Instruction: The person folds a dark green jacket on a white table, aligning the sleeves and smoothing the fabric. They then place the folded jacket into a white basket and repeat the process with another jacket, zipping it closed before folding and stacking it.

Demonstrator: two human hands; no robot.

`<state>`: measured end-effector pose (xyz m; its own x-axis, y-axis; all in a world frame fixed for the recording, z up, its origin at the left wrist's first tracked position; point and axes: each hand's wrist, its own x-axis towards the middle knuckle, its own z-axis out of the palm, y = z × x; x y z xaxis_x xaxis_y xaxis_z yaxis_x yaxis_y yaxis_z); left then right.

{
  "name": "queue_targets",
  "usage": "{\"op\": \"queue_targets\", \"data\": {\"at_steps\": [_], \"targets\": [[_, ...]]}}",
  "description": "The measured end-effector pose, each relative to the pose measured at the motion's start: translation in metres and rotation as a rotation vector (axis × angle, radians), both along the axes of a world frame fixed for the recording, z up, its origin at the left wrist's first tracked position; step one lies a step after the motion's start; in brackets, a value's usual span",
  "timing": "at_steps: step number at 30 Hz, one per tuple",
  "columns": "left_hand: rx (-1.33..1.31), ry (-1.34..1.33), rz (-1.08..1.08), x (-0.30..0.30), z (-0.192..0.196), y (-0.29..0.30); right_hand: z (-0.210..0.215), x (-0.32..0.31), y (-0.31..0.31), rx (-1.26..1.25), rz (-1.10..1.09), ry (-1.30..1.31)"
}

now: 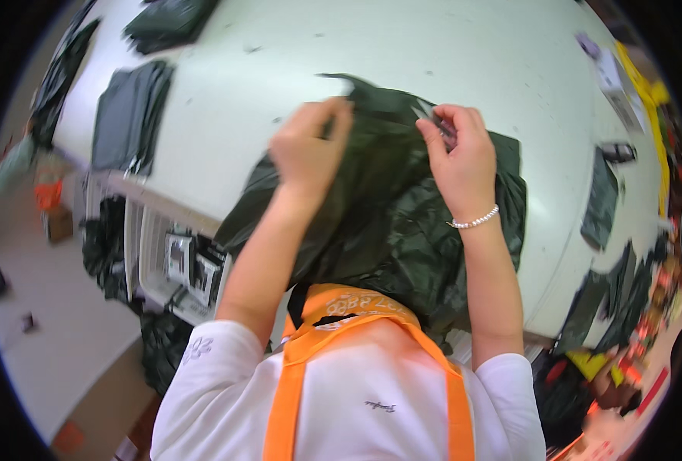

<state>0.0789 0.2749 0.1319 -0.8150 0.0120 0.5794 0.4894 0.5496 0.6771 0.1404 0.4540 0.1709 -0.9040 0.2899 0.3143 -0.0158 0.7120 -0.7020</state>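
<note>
A dark green, slightly shiny piece of fabric (402,200) lies crumpled over the table edge in front of me, its lower part hanging toward my lap. My left hand (310,146) is closed at its upper left edge, the fingers pinched on the cloth and a little blurred. A narrow corner of the fabric sticks up beyond those fingertips. At the upper right of the cloth, my right hand (461,154) is closed around small thread snips (424,112), a pale pointed blade showing past the thumb. The rest of the snips is mostly hidden in the palm.
Folded dark fabric stacks (132,115) lie on the white table (264,69) at the left. Below the table's left edge stands a white plastic basket (152,253) with small packages. Dark fabric pieces (600,200) and a white box (619,91) are at the right.
</note>
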Motion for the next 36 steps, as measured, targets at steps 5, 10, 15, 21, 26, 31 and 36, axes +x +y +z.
{"op": "queue_targets", "data": {"at_steps": [5,10,15,21,26,31,36], "targets": [[-0.392,0.0,0.185,-0.027,-0.007,-0.01,-0.081,0.081,0.144,0.056,-0.45,-0.197],[-0.479,-0.056,-0.215,-0.003,-0.013,0.076,-0.167,0.152,0.26,0.031,-0.846,-0.362],[-0.542,-0.168,-0.655,0.045,-0.03,0.188,-0.17,0.142,0.273,-0.131,-0.723,-0.45],[-0.678,-0.793,-0.854,0.114,-0.065,0.216,-0.165,0.181,0.33,-0.02,-0.804,-0.332],[-0.666,-0.937,-0.751,0.137,-0.083,0.212,-0.184,0.28,0.41,0.335,-0.956,-0.651],[-0.783,-1.011,-0.578,0.15,-0.072,0.235,-0.165,0.301,0.351,0.752,-0.891,-0.56],[-0.797,-1.002,-0.564,0.175,-0.079,0.269,-0.153,0.277,0.175,-0.131,-0.329,-0.29]]}}
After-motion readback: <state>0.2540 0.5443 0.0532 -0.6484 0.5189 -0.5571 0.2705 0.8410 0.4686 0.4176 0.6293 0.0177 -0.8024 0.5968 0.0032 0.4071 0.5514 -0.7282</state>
